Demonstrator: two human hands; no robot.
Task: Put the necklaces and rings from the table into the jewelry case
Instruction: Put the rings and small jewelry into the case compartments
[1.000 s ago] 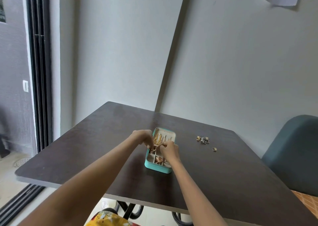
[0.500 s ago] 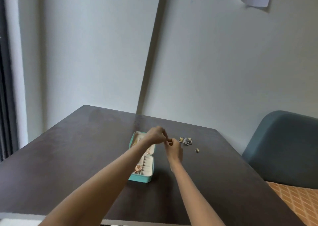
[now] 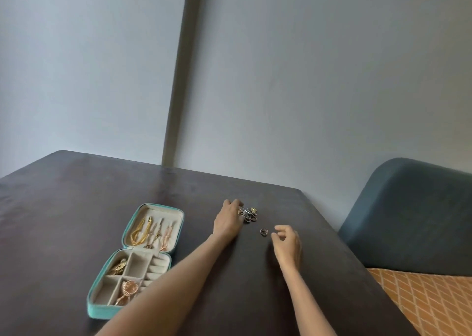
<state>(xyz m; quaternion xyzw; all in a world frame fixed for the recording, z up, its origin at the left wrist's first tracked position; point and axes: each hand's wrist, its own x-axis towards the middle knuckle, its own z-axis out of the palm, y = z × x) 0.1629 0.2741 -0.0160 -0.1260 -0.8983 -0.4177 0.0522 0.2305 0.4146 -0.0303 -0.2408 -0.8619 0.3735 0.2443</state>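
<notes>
The left hand [image 3: 227, 220] reaches the small heap of metal rings [image 3: 247, 213] on the dark wooden worktop [image 3: 76, 195] — whether its fingers grasp any, I cannot tell. The right hand [image 3: 287, 241] hovers, fingers loosely curled and empty, beside a lone ring [image 3: 263, 231]; the open teal zip jewelry case [image 3: 139, 256] lies well apart, left.

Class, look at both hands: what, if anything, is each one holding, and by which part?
Neither holds anything. The left hand touches the ring pile; the right hand hovers, fingers curled, beside the single ring.

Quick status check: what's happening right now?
Left hand at ring pile, right hand beside lone ring, empty. Jewelry case open. Nothing blocking.
</notes>
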